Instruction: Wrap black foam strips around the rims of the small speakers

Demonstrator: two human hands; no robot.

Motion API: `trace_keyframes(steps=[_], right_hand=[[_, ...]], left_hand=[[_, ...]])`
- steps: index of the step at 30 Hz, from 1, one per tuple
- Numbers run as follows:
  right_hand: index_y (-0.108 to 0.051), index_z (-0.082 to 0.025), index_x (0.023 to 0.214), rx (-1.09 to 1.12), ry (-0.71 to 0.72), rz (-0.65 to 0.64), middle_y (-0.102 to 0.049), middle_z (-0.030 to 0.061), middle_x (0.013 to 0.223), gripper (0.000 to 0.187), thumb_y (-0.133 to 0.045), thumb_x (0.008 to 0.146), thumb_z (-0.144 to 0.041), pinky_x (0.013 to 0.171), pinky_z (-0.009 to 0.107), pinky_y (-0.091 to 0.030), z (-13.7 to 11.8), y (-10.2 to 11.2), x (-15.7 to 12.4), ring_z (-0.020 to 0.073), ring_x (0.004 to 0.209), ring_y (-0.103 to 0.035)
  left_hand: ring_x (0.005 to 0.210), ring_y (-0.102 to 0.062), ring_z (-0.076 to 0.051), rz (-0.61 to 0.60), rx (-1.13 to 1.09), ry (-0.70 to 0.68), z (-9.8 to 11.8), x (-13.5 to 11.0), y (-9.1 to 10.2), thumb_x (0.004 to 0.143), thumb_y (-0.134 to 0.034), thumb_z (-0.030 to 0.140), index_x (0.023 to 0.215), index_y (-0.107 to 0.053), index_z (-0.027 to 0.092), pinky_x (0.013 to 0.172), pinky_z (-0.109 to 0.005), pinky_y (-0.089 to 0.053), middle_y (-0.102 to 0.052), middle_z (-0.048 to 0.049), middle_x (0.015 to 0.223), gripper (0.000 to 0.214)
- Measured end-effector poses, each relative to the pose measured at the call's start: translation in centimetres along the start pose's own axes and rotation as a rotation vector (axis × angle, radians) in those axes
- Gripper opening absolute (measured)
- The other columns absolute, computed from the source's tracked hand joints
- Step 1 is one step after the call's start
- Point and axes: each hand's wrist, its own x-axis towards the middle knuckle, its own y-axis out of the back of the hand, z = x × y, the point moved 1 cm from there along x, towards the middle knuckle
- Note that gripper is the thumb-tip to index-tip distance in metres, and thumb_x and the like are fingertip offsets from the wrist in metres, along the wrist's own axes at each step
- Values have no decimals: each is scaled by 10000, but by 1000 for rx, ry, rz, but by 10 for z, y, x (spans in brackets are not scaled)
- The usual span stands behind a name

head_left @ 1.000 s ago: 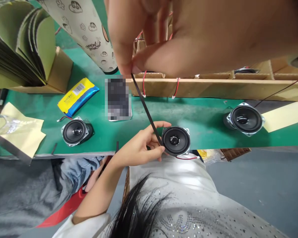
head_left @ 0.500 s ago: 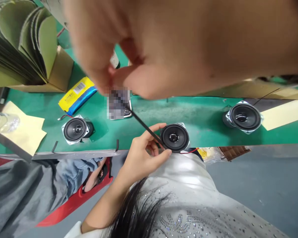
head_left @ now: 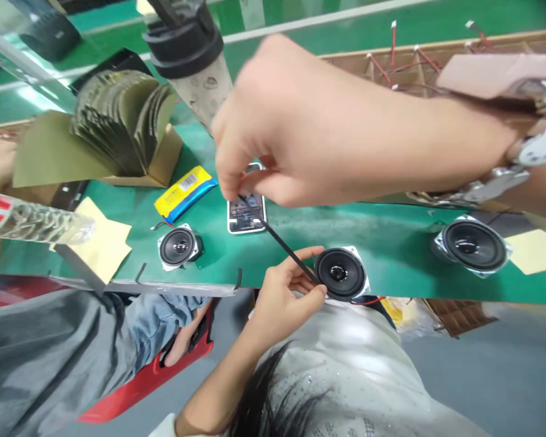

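Between a person's two hands, a thin black strip (head_left: pixel 284 243) runs straight, pinched closed at its upper end by the right hand (head_left: pixel 273 152) and apparently kept taut that way. Its lower end meets the rim of a square-framed loudspeaker (head_left: pixel 339 273), gripped at the edge by the curled fingers of the left hand (head_left: pixel 286 297), which steadies it. Under the right hand, a smartphone (head_left: pixel 246 215) lies on a green workbench (head_left: pixel 391 255), with two more loudspeakers (head_left: pixel 177 247) on either side.

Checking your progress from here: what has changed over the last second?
The right hand has come down toward the left hand, still pinching the black strip, which now lies flatter, across the phone. The left hand still holds the strip's lower end at the speaker. The two other speakers stayed put.
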Motion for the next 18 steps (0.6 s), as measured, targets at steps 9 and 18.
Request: trace_keyframes(steps=[9, 18], right_hand=[[-720, -192, 984, -316, -118, 71, -575, -110, 807, 360, -450, 755, -122, 836, 176, -324, 0, 8, -8, -13, 783, -461], [-726, -158, 906, -334, -119, 106, -590, -70, 967, 315, -447, 761, -169, 760, 191, -286, 15, 7, -14, 26, 902, -469]], left_hand=[[636, -639, -125, 35, -57, 2, -5, -2, 0, 763, -643, 184, 1233, -590, 147, 616, -208, -486, -660, -1, 711, 474], [598, -660, -133, 57, -104, 11, -6, -1, 1, 826, -636, 232, 1152, -617, 138, 589, -199, -486, -649, 12, 613, 340]])
